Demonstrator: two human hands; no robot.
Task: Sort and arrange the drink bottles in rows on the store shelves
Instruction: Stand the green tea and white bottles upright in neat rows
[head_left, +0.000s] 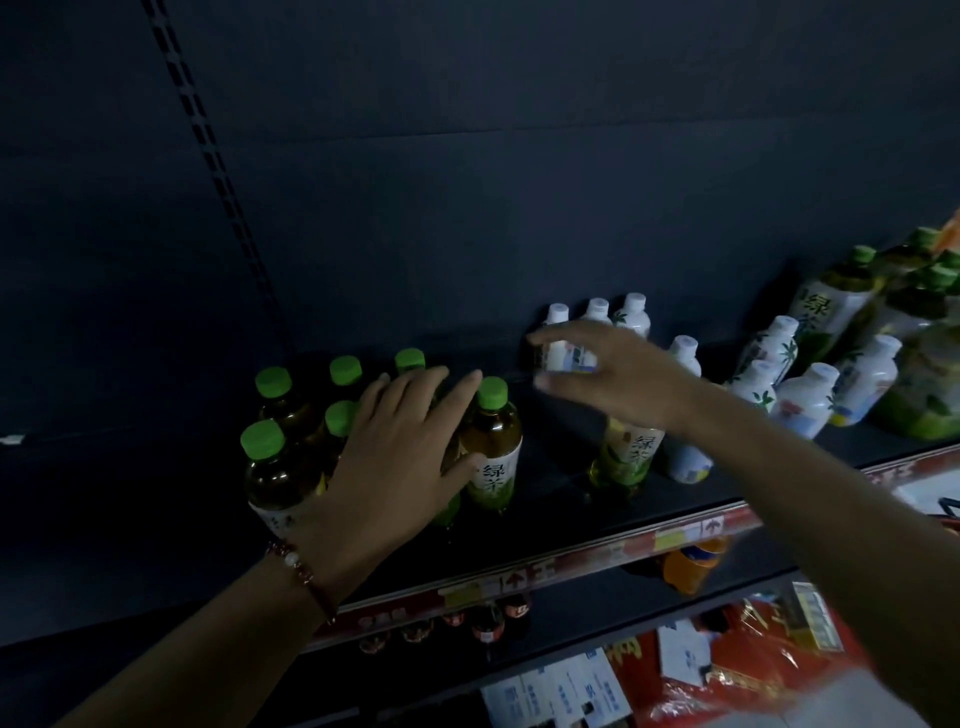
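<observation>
From the head view, you were partway through grouping the drinks by kind on the upper shelf (545, 525). A cluster of green-capped tea bottles (291, 415) stood in short rows at the left, one more tea bottle (491, 447) stood just beside them at the right of the group, and another stray tea bottle (626, 457) stood apart, under your right forearm, mixed in with the white bottles (810, 400) that were scattered and partly leaning toward the right end.

Your left hand (400, 447) lay against the tea cluster with its fingers straight and spread, the thumb touching the label of the bottle beside the group; it looked like a push or a steadying press, not a grip.

Your right hand (608, 374) was reaching toward the white bottles at the back. Its fingers were wide apart, thumb low and index high, framing a small white bottle (563, 358), but motion blur hid whether they touched it.

I judge the next move called for closing that hand on one bottle without knocking its neighbours, then standing it in its own row.
</observation>
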